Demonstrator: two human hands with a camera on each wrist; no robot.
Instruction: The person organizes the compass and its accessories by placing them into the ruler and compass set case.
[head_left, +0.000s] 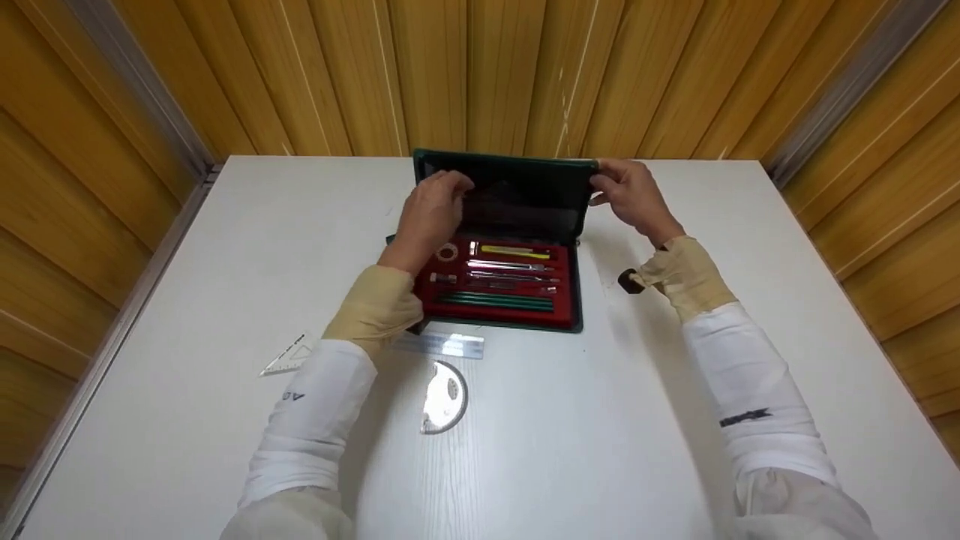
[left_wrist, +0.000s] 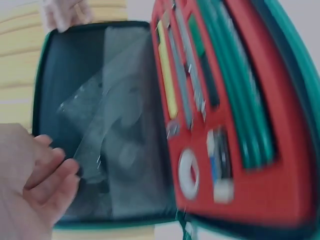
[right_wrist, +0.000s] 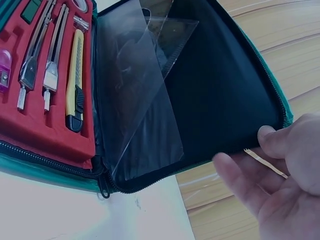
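A green zip case lies unfolded, its dark lid (head_left: 517,195) raised at the back. My right hand (head_left: 634,195) holds the lid's right corner, thumb on the inner face and fingers outside the edge. Inside the lid's left part is my left hand (head_left: 433,214), its loosely bent fingers (left_wrist: 67,167) at the clear pocket. That pocket (right_wrist: 135,110) holds a transparent set square (right_wrist: 175,45). In the red tray (head_left: 566,296) sit a yellow utility knife (right_wrist: 75,80), metal compasses (right_wrist: 52,70), green pencils (left_wrist: 235,85) and a white ring (left_wrist: 188,173).
In front of the case a clear ruler (head_left: 461,346) lies partly behind my left sleeve. Nearer is a transparent protractor (head_left: 448,401). Another set square (head_left: 289,358) lies left, partly covered by the sleeve. A wooden panel wall (head_left: 502,75) stands behind the white table (head_left: 570,450).
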